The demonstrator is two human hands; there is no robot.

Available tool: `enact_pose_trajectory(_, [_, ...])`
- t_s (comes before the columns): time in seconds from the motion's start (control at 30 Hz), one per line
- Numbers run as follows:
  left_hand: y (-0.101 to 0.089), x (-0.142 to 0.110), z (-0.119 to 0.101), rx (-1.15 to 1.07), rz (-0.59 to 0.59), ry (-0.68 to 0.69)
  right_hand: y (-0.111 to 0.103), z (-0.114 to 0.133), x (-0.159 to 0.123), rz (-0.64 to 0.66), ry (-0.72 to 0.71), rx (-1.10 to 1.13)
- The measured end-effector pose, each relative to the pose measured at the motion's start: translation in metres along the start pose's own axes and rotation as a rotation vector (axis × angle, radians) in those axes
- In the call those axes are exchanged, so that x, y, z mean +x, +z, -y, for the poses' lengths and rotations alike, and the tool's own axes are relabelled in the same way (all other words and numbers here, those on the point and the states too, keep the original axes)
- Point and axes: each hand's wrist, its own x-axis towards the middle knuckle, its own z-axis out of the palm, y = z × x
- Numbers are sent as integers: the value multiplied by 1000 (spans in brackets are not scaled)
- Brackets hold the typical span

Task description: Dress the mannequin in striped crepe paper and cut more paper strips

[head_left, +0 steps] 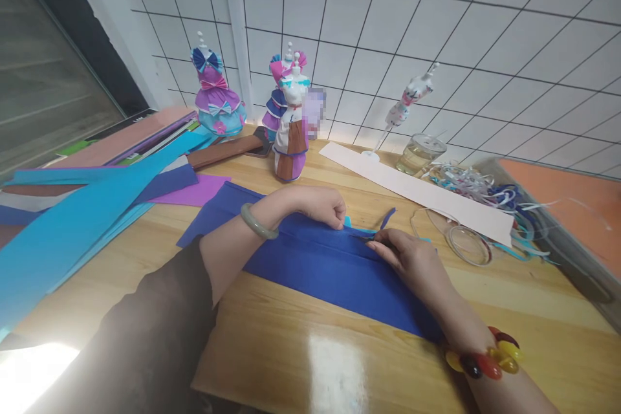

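Note:
A long dark blue fabric strip lies across the wooden table, folded lengthwise. My left hand, with a pale green bangle on its wrist, is closed and pinches the fold at the strip's far edge. My right hand, with a bracelet of coloured beads, rests on the strip with its fingers pressed together at the fold line, close to the left hand. A small light blue piece shows between the hands.
Light blue, purple and brown fabric strips pile up at the left. Three dressed mini mannequins and a bare one stand by the tiled wall. A white paper strip, a glass jar, ribbon scraps and a clear ring lie at the right.

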Motion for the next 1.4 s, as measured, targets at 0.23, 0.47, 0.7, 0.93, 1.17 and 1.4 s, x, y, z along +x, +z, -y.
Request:
enact_pose_trajectory(0.23, [0,-3,-9,-5,14,-15,1,6,1,-29,-14,-25])
enact_pose_trajectory(0.47, [-2,-4,-8,1,12,-33,2,7,1,-22,-18,-21])
enact_pose_trajectory(0.7, [-3,-6,-12,22,18,-12,1,10,3,-25,-33,0])
enact_pose_trajectory(0.93, [-5,-9,-16,53,2,-13,0,13,2,-33,-45,1])
enact_pose_trajectory(1.17, [-6,-12,-22,41,30,8,0,13,1,-40,-49,-11])
enact_pose_trajectory(1.4, [-7,-13,-23,49,11,23,0,14,-1,-43,-35,1])
